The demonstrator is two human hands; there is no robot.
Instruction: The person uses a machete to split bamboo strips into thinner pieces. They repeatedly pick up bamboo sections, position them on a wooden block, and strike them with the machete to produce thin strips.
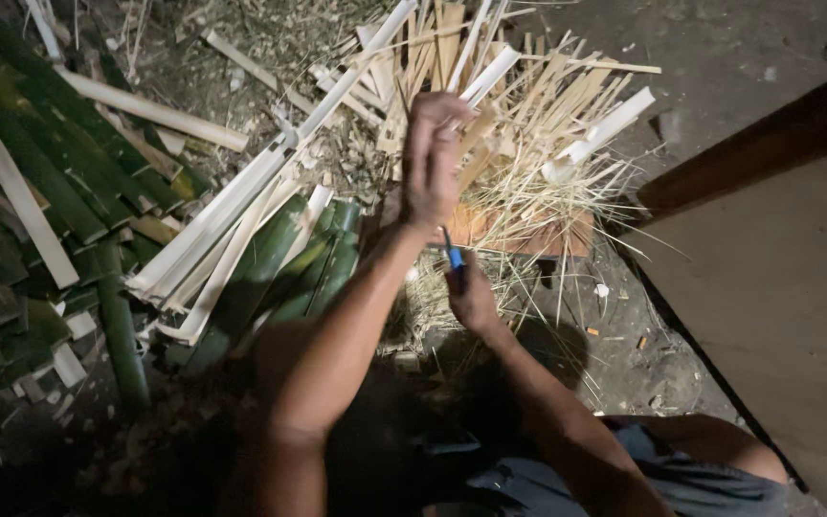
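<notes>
Dirt floor [720, 57], dim. Left hand [433, 158] clenched on pale split bamboo strip [490, 75]: light, stiff, splintery. Right hand [471, 299], below strip, grasping blue-handled knife [454, 257].

**Layout relative to the wooden block**

The flat orange-brown wooden block [519, 233] lies on the ground at centre, under a heap of thin pale bamboo slivers and straw-like shavings [528, 124] that spreads over it and beyond its far edge. The left hand [433, 158] is above the block's left end, closed around a long pale split bamboo strip [476, 81] running up and away. The right hand [473, 299] sits just on the near side of the block, gripping a blue-handled knife [454, 258]. Left of the block lies a bundle of long pale bamboo slats [232, 206], slanting; farther left, a pile of dark green bamboo lengths [59, 163]. Right of the block stands a broad brown wooden board [777, 278].
</notes>
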